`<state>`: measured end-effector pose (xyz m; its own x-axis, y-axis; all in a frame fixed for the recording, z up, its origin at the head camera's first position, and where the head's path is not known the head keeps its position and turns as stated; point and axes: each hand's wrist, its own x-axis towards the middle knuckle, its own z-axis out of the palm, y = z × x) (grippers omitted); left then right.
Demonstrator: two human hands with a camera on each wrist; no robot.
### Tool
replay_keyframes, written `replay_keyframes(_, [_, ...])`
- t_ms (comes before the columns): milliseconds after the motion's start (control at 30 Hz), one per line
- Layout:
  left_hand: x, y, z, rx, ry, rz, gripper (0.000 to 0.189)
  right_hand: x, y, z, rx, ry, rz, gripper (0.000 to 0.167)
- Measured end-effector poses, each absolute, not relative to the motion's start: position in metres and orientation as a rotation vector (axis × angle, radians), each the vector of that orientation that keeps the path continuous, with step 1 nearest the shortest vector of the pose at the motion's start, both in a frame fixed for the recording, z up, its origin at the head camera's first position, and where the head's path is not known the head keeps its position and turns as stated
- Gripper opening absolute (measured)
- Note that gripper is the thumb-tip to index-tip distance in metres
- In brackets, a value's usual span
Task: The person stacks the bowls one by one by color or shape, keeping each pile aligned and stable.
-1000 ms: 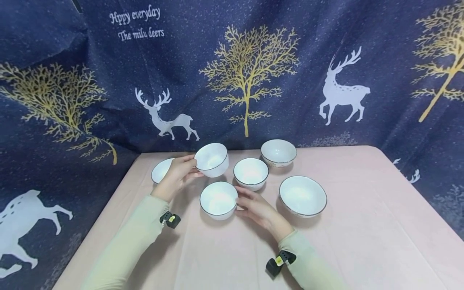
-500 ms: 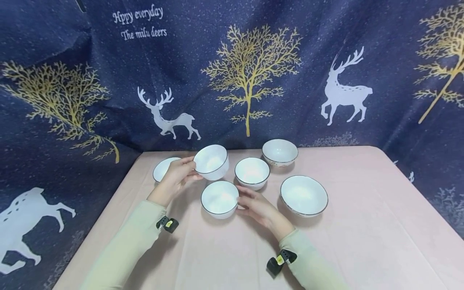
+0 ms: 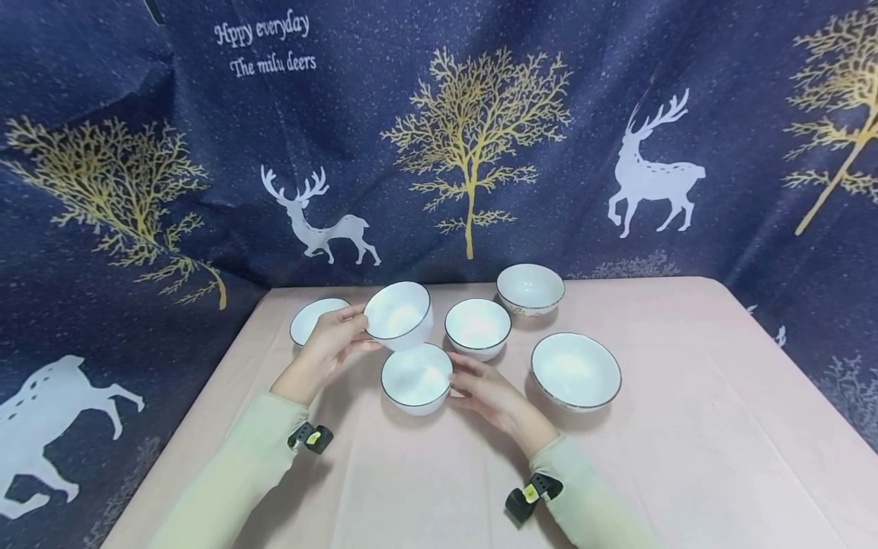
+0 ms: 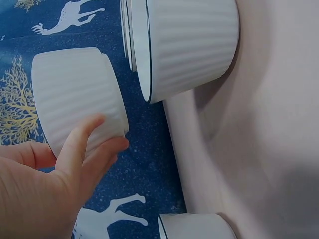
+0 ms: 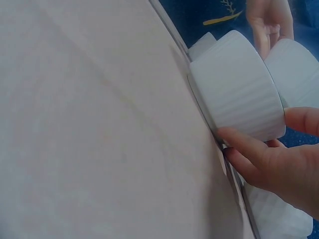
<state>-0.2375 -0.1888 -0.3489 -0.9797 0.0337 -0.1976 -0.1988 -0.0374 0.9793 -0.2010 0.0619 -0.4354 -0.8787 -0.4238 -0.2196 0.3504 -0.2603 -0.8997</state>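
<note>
In the head view my left hand [image 3: 328, 347] grips a white, dark-rimmed bowl [image 3: 399, 314] by its left side and holds it off the table, tilted. Its ribbed outer wall shows in the left wrist view, with my fingers [image 4: 82, 142] spread along it. Just below and in front of it, a second white bowl [image 3: 416, 379] stands on the table. My right hand [image 3: 490, 393] holds that one at its right side. In the right wrist view the thumb [image 5: 303, 120] lies at the rim and the fingers against the ribbed wall. The held bowl overlaps the standing bowl's back rim; whether they touch I cannot tell.
A similar bowl [image 3: 478, 328] stands behind my right hand. Farther right are a back bowl [image 3: 531, 290] and a wider bowl [image 3: 576, 371], both with patterned outsides. Partly hidden behind my left hand is another bowl [image 3: 312, 320]. A dark deer-print cloth [image 3: 439, 152] hangs behind the pink-covered table [image 3: 686, 427].
My left hand has brought its bowl slightly down and toward the bowl at my right hand, tilting it more. The right hand and the standing bowls have kept their places.
</note>
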Motion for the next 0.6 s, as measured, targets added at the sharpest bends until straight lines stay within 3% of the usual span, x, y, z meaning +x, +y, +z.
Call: replay_keyframes(600, [-0.221,-0.189,-0.351,-0.123,2.052,2.105,0.053,-0.199,0.063,-0.435,-0.123,1.549,-2.150,0.058])
